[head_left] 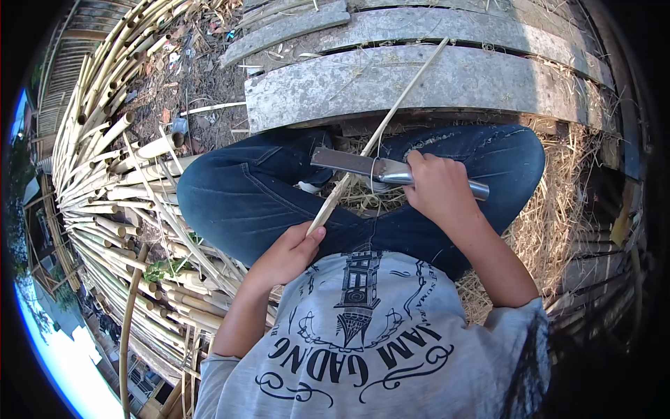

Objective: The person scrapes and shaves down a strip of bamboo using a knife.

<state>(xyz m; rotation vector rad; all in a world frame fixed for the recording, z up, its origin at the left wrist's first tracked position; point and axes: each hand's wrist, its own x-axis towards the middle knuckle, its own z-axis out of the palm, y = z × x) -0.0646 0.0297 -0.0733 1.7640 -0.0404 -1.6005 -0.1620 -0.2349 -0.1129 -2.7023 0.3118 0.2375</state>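
My left hand (pixel 292 253) is closed around the near end of a long bamboo strip (pixel 396 106). The strip slants up and away from me, its far part lying over the grey planks. In my right hand (pixel 440 183) is the metal handle of a machete-like knife (pixel 349 162) with a broad, dark, blunt-ended blade. The blade points left and crosses the strip above my lap; whether it touches the strip I cannot tell. A thin, pale loop hangs beside the blade.
Weathered wooden planks (pixel 419 80) lie in front of my crossed legs (pixel 237 185). Many cut bamboo poles (pixel 105 209) are stacked along my left. Straw and shavings (pixel 551 209) cover the ground at right. A loose board (pixel 286 33) rests at the far left of the planks.
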